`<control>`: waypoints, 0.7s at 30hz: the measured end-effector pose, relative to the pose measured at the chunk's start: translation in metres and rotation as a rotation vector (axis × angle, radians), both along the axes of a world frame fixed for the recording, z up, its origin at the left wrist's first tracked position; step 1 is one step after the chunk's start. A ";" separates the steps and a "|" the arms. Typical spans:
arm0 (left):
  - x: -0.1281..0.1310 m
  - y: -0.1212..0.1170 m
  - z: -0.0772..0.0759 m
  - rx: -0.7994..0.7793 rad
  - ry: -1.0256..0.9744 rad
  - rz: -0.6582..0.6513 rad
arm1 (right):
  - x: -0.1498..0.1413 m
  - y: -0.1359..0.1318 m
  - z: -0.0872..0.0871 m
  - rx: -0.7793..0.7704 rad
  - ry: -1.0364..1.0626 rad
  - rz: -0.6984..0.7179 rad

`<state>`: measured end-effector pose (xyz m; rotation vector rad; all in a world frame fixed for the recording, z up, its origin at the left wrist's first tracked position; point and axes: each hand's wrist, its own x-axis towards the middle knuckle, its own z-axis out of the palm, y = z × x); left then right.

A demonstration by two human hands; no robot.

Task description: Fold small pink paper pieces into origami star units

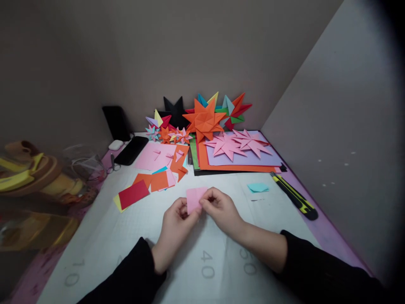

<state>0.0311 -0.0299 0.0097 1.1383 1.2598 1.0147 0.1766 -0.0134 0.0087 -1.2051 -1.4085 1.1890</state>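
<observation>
A small piece of pink paper [194, 201] is held up between my two hands, over the middle of the white mat. My left hand [177, 223] pinches it from the left and below, thumb in front and fingers partly behind. At its right edge my right hand [221, 211] grips it between thumb and forefinger. Whether the paper carries a fold is too small to tell. A light blue folded paper piece [257, 188] lies on the mat to the right of my hands. Left of them lie a red paper rectangle [134, 195] and several orange paper pieces [159, 181].
Finished paper stars, among them an orange star [204, 120] and a pink star [225, 145], stand or lie at the back. A yellow-black utility knife [295, 197] rests at right. Phones, including a dark phone [132, 150], and a white earbud case [115, 145] are back left.
</observation>
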 end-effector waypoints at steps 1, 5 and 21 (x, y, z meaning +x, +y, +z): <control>0.000 0.000 -0.001 0.003 -0.011 -0.008 | 0.000 0.000 0.000 0.003 -0.003 0.004; 0.000 -0.001 -0.003 0.011 0.012 -0.008 | -0.001 -0.001 0.001 -0.002 -0.020 0.001; -0.001 0.004 0.005 -0.021 -0.070 0.025 | -0.006 0.001 -0.012 -0.041 0.332 0.027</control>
